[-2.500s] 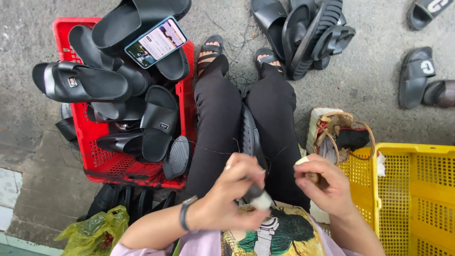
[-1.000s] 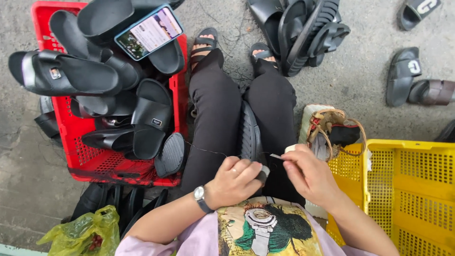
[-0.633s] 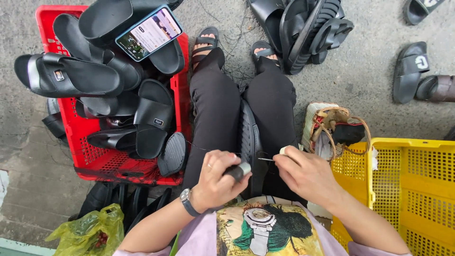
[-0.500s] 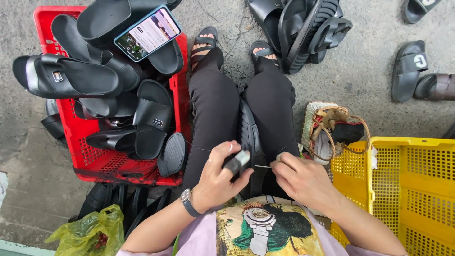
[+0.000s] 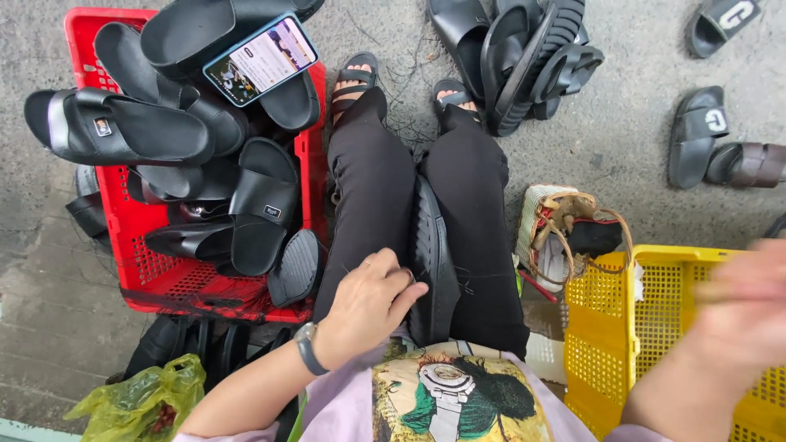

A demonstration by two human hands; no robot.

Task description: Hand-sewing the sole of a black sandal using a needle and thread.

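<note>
At the far left a crumpled yellow-green plastic bag point(image 5: 135, 403) lies on the ground below a red crate point(image 5: 147, 274) heaped with black slide sandals point(image 5: 135, 131); a smartphone point(image 5: 259, 59) with a lit screen rests on top of the heap. Moving right, the person sits with legs in black trousers point(image 5: 368, 196) stretched forward, and a black sandal point(image 5: 432, 254) stands on edge between the thighs, sole side outward. The left hand point(image 5: 366, 307) lies against that sandal's near end, fingers curled loosely over the leg and the sole's edge (a resting touch, as far as can be seen, not a firm clasp). The sandal looks light, rubbery and somewhat flexible, with a ribbed sole that should not slip; pinching it by the sole's edge or through the strap seems the natural hold. Further right a small woven bag point(image 5: 573, 225) sits on the ground just beside a yellow crate point(image 5: 606, 327). The right hand point(image 5: 741, 315) is raised over that crate and heavily blurred, so whether it is closed on anything cannot be told. More black sandals point(image 5: 696, 135) lie scattered on the concrete beyond
</note>
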